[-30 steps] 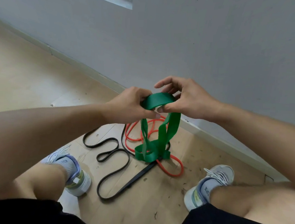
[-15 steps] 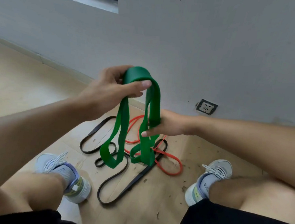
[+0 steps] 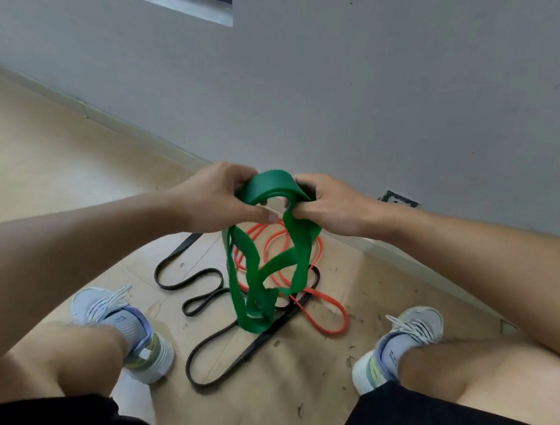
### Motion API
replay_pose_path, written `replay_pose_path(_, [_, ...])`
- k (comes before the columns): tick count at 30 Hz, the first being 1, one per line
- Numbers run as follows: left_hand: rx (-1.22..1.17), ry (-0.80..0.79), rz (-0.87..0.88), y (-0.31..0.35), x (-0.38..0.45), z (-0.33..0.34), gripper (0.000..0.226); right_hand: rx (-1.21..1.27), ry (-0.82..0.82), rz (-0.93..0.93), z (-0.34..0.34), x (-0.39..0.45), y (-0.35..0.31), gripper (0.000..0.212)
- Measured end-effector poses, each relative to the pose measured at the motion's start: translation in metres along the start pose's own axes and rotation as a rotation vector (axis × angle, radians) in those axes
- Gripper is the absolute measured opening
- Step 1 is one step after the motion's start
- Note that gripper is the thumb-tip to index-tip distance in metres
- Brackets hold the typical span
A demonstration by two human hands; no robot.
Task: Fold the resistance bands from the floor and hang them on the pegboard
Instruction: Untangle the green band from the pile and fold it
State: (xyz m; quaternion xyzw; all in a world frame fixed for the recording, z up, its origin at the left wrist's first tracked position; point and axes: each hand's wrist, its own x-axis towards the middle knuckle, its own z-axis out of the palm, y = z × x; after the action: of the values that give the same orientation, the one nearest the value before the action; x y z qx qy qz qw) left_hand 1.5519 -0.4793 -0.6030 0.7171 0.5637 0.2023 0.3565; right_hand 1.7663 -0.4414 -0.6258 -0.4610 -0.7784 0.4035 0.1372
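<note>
A wide green resistance band [image 3: 270, 258] hangs in several loops between my hands, its lower folds dangling just above the floor. My left hand [image 3: 221, 197] grips the band's top fold from the left, thumb pressed underneath. My right hand [image 3: 331, 208] pinches the same top fold from the right. On the floor below lie a thin orange band [image 3: 328, 308] and a black band [image 3: 204, 307], both loose and tangled. No pegboard is in view.
I crouch over a wooden floor [image 3: 42, 146] with my two grey shoes [image 3: 122, 327] [image 3: 402, 342] either side of the bands. A grey wall [image 3: 349, 83] with a skirting board rises just behind. A wall socket [image 3: 398, 199] sits low behind my right wrist.
My left hand has come down from its raised position. My right hand has risen from the band's middle to the top fold, so both hands now meet there and the band hangs in more loops.
</note>
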Motion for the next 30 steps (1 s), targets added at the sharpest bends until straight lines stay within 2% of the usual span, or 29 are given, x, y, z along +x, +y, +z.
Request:
replay_pose_path(4, [-0.052,0.168,0.067,0.013,0.000,0.001,0.035,0.025,0.022,0.010,-0.002,0.000,0.007,0.011])
replay_pose_path(7, [-0.134,0.192,0.163,0.020,-0.005,0.004,0.036,0.130,-0.027,0.035,-0.005,0.000,0.009,0.007])
replay_pose_path(9, [-0.191,0.204,0.212,0.024,-0.007,0.006,0.037,0.073,-0.062,0.039,-0.004,0.000,0.013,0.013])
replay_pose_path(13, [-0.335,0.293,0.269,0.034,-0.007,-0.001,0.053,-0.142,-0.136,0.124,0.007,0.000,0.036,0.021])
replay_pose_path(16, [-0.422,0.316,0.274,0.037,-0.007,-0.008,0.038,-0.204,-0.228,0.201,0.019,-0.001,0.046,0.042])
replay_pose_path(19, [-0.476,0.322,0.280,0.034,-0.007,-0.013,0.033,-0.190,-0.177,0.190,0.028,0.004,0.046,0.063])
replay_pose_path(23, [-0.503,0.324,0.282,0.032,-0.009,-0.016,0.030,-0.230,-0.108,0.112,0.028,0.012,0.041,0.039])
replay_pose_path(27, [-0.515,0.351,0.269,0.035,-0.009,-0.015,0.032,-0.251,-0.124,0.147,0.030,0.016,0.043,0.012])
replay_pose_path(30, [-0.510,0.414,0.240,0.035,-0.007,-0.013,0.043,-0.339,-0.115,0.172,0.032,0.021,0.048,0.015])
